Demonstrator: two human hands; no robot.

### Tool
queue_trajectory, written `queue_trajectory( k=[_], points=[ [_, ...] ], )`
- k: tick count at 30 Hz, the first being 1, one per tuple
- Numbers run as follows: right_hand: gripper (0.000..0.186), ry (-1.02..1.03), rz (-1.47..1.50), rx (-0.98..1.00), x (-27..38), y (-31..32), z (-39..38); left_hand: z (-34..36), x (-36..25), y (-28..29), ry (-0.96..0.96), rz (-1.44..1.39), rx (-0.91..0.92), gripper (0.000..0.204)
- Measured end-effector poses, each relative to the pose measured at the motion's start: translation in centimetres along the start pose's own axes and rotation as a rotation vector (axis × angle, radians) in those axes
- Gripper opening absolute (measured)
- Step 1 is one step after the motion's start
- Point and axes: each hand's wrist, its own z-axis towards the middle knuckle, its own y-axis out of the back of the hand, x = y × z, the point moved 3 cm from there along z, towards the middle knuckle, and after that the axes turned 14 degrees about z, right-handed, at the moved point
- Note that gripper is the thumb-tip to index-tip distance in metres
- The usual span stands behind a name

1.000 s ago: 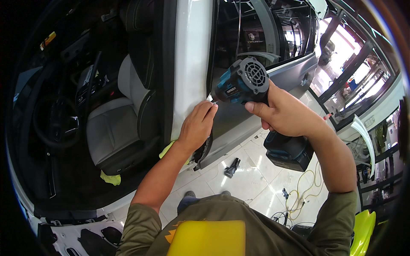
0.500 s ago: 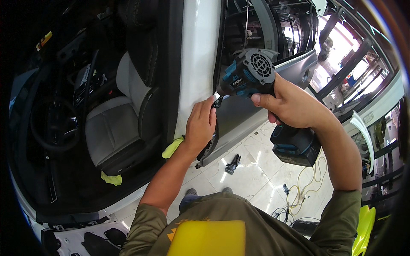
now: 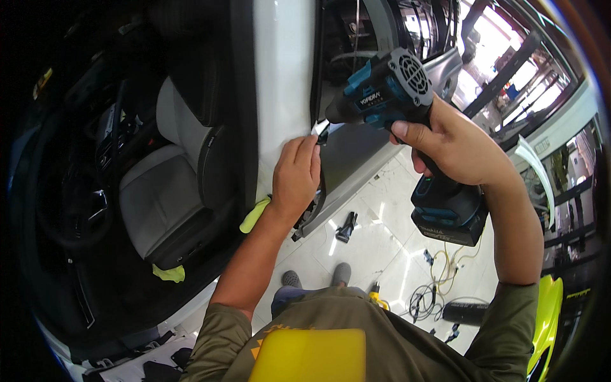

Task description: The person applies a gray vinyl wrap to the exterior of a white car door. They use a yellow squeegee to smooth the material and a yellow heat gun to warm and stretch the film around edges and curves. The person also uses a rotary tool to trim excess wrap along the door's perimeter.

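Observation:
My right hand (image 3: 455, 143) is wrapped around the grip of a black and teal cordless power tool (image 3: 382, 89), its battery pack (image 3: 449, 207) hanging below and its nose pointing left toward my left fingertips. My left hand (image 3: 296, 169) has its fingers together at a small dark, shiny piece (image 3: 321, 134) with a light glint, just under the tool's nose; I cannot make out exactly what it is. Both are at the edge between the white door pillar (image 3: 270, 76) of a car and its grey door (image 3: 359, 153). A yellow-green cloth (image 3: 254, 213) lies below my left hand.
The open car cabin (image 3: 162, 172) with seat and steering wheel fills the left. On the tiled floor (image 3: 382, 235) lie a dark tool (image 3: 345, 227), coiled hoses and cables (image 3: 433, 293) and a black cylinder (image 3: 464, 312). A glossy yellow-green panel (image 3: 544, 318) is at lower right, near glass doors (image 3: 490, 51).
My right hand and the tool have moved up and to the right in view. My left fingertips have risen a little with them. More of the floor near my feet now shows.

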Motion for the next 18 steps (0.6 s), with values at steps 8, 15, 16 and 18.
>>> queue_trajectory(
  k=[8,15,16,18],
  points=[
    [0.029,0.038,0.239,-0.071,-5.7,2.3,-2.6,0.5,-1.2,-1.4,0.057,0.045,0.065,0.018],
    [0.046,-0.026,0.804,-0.249,-26.5,4.1,-12.1,1.0,-1.3,-1.6,0.115,0.331,0.079,0.021],
    [0.051,-0.080,0.850,-0.309,-30.8,3.3,-14.1,0.8,-1.1,-2.0,0.197,0.354,0.112,0.023],
    [0.039,-0.238,0.703,-0.520,-42.2,-1.0,-17.1,0.6,-1.0,-1.8,0.332,0.384,0.115,0.030]
  ],
)
